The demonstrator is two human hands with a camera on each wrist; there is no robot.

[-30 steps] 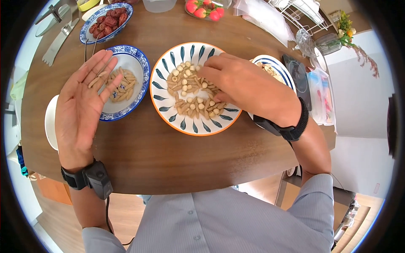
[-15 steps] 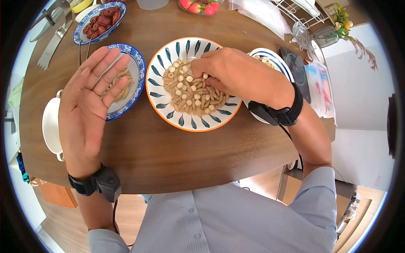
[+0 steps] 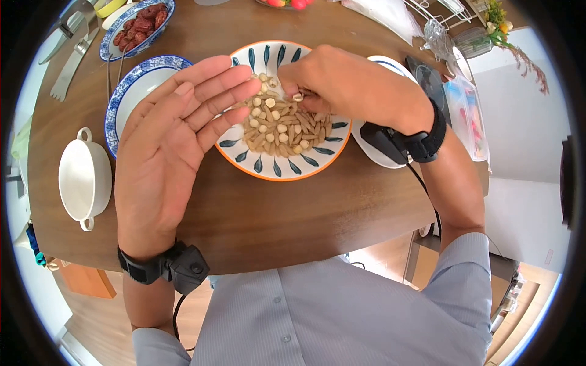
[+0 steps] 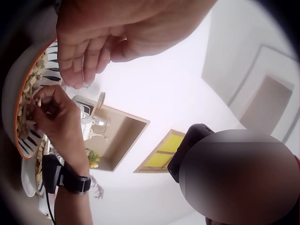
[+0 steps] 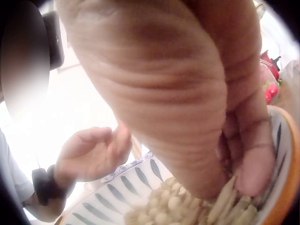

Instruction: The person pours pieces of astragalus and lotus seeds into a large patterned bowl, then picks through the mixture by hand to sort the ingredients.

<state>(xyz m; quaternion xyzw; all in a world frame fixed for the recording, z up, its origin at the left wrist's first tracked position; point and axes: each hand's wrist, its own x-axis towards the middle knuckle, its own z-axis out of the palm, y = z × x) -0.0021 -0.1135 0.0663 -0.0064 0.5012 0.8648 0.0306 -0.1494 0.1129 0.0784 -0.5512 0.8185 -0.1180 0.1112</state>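
Right hand (image 3: 351, 91) works inside the orange-rimmed bowl (image 3: 285, 174), grip curled, thumb and finger pinching a pale round piece (image 3: 297, 97). Tan slender pieces (image 3: 311, 131) and more pale rounds fill the bowl's middle, on the tabletop (image 3: 262, 226). Left hand (image 3: 174, 143): grip loose, fingers extended, raised partly over the blue-rimmed bowl (image 3: 112, 125). White two-handled pot (image 3: 79, 177) nearby.

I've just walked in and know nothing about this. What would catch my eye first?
Probably the orange-rimmed dish on the table, with pale balls and tan spindle-shaped pieces, the right hand curled down among them. At its left side, the open left hand is raised, palm showing. Then the red dates in the blue-and-white bowl, upper left in the head view.
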